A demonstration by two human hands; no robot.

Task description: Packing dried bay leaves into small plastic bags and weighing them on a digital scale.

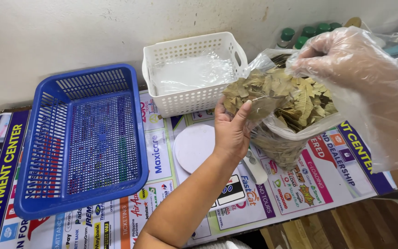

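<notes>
A large clear plastic bag [279, 145] full of dried bay leaves [295, 99] stands open at the right of the table. My left hand [232, 129], bare, grips the bag's near rim and some leaves with the thumb on top. My right hand [346, 55], in a loose clear plastic glove, pinches the bag's far rim and holds its mouth open. Below my left hand sits a small white kitchen scale [194, 147] with a round platform.
A tilted blue plastic basket [42, 152] lies at the left. A white perforated basket [194, 99] holding small clear bags stands at the back by the wall. Green-capped bottles [300, 37] stand behind the bag. A printed banner [318, 180] covers the table; its edge is near.
</notes>
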